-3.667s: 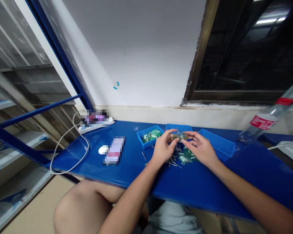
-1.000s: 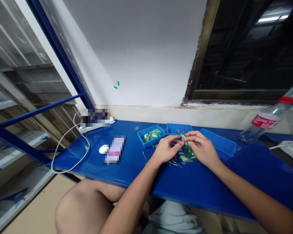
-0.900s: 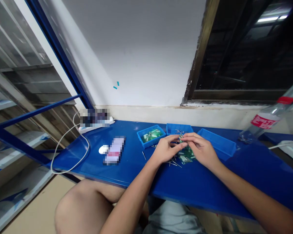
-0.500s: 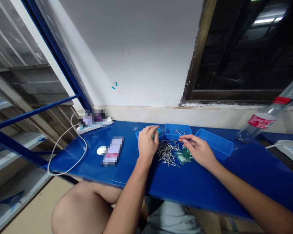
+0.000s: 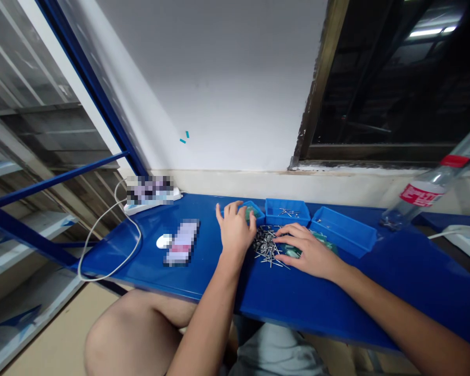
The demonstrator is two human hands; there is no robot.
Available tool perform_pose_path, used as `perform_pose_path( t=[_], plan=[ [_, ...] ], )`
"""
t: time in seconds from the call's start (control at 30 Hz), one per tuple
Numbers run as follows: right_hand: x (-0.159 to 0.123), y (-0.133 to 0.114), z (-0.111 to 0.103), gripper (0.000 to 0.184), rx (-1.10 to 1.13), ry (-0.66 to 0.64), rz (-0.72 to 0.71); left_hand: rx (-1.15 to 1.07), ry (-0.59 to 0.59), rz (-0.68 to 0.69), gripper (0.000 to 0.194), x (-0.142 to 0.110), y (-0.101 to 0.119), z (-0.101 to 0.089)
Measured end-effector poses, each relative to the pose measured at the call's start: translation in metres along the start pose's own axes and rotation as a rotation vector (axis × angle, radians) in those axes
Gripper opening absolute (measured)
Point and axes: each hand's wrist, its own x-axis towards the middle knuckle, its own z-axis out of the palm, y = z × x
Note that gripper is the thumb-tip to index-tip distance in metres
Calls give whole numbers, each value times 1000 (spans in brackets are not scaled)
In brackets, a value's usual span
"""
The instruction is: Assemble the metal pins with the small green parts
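The left hand [image 5: 235,230] is open, its fingers spread and its fingertips at the near rim of the left tray [image 5: 259,216]; it grips nothing that shows, and its fingers lie just beside the green pieces [image 5: 251,211] heaped in that blue tray; the right hand [image 5: 307,253] lies palm down with its fingers loosely curved, just right of the pile of pins [image 5: 265,246]; more green pieces [image 5: 293,252] lie partly under it on the bench, and I cannot tell whether it is gripping any; the pile sits loose on the blue bench [image 5: 317,305], between the hands and in front of the middle tray [image 5: 288,221], which holds a few pins [image 5: 288,212]; the right tray [image 5: 342,231] stands just beside it, and a few small bits show inside, too small to tell; further right, a clear plastic bottle [image 5: 421,196] with a red label leans tilted at the bench's back edge; to the left lie a white mouse [image 5: 164,241] and a blurred object [image 5: 182,243], with a white cable [image 5: 102,245] curving past them to a blurred power strip [image 5: 152,199].
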Motion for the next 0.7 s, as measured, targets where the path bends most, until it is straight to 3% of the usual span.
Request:
perform_pose_path(
  t=[0.13,0.27,0.53,0.7],
  plan=[
    [-1,6,7,22,-43,-53,-37,-268,-90,195,23,0,10,4],
    [-2,10,10,13,-61,-51,-11,-409,-218,305,21,-5,24,11],
    [1,10,14,8,-107,44,95,-472,-341,299,21,-10,34,17],
    [2,10,12,12,45,237,240,-502,-312,268,31,-11,35,16]
  ],
)
